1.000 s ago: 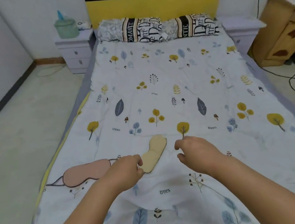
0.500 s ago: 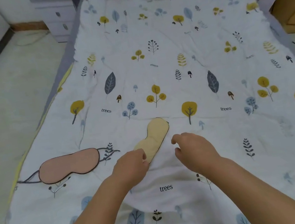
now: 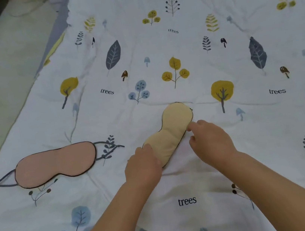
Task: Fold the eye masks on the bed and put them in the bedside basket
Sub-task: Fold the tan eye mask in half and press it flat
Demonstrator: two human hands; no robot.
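Note:
A yellow eye mask (image 3: 173, 132) with dark piping lies flat and slanted on the bedspread, mid-frame. My left hand (image 3: 143, 165) covers its near end, fingers curled down onto it. My right hand (image 3: 212, 140) is at the mask's right edge, with index fingertip and thumb touching the piping and slightly apart. A pink eye mask (image 3: 56, 164) lies flat to the left, its grey strap trailing toward the bed's left edge. No basket is in view.
The white tree-print quilt (image 3: 179, 62) fills most of the view. Its left edge (image 3: 43, 68) drops to pale floor (image 3: 0, 68), with a dark skirting board at the top left.
The view has tilted down and closed in on the bed; pillows and nightstand have left the frame. Both hands have moved forward onto the yellow mask, the right one reaching its edge.

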